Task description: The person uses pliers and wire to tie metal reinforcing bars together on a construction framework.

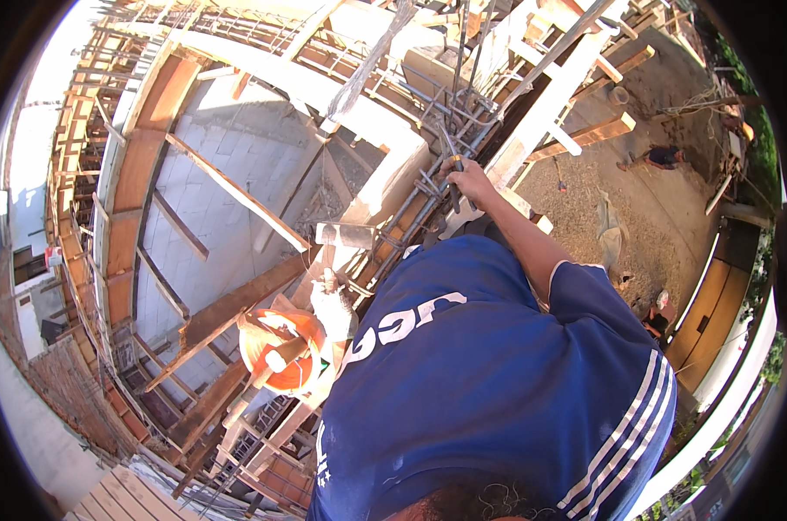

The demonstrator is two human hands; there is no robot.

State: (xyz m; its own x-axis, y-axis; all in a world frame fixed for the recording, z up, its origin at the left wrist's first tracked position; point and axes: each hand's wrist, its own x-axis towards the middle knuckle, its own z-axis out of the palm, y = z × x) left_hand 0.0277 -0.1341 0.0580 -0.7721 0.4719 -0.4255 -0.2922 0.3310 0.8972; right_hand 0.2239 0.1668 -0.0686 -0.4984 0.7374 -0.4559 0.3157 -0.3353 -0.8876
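My right hand (472, 182) is closed round the handles of a pair of pincers (452, 148), whose upper end reaches the rebar cage (428, 187) in the formwork. Further left and nearer to me, my left hand (330, 306) looks almost white in strong sunlight. It is wrapped round the wooden handle of a hammer (346, 235), with the block-shaped head pointing up toward the formwork edge. Just beside that hand hangs or stands an orange bucket (253, 347) with pieces of wood or wooden handles in it; what supports it is hidden.
Timber boards (393, 187) line the beam at my front. To the left, wooden braces (237, 191) cross a deep bay beside a pale block wall (207, 148). Far below on the right lies sandy ground (567, 208), where other people (665, 157) are. Upright bars rise ahead.
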